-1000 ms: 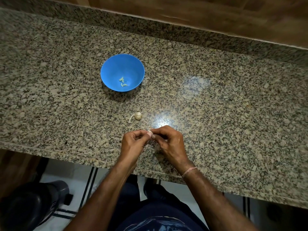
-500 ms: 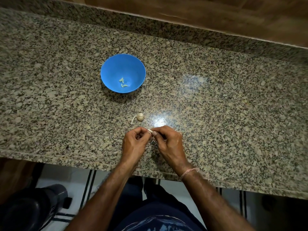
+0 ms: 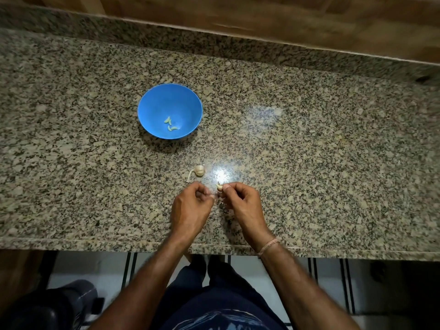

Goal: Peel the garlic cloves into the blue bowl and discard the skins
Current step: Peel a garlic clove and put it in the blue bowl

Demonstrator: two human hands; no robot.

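My right hand (image 3: 240, 203) pinches a small garlic clove (image 3: 219, 186) between thumb and forefinger, just above the counter near its front edge. My left hand (image 3: 192, 206) is a finger's width to its left, fingertips curled together as if pinching a thin bit of skin, which is barely visible. A small garlic bulb (image 3: 199, 170) with a loose strip of skin lies on the granite just beyond my hands. The blue bowl (image 3: 152, 101) stands further back and to the left, with three peeled cloves (image 3: 170, 124) in its bottom.
The speckled granite counter (image 3: 321, 163) stretches wide to both sides and ends in a raised back ledge under a wooden wall. A dark bin (image 3: 47, 308) stands on the floor at the lower left, below the counter edge.
My hands were joined on the clove; now they have drawn slightly apart, with the clove staying in my right fingers. The view shifted a little; the bulb and bowl have not moved.
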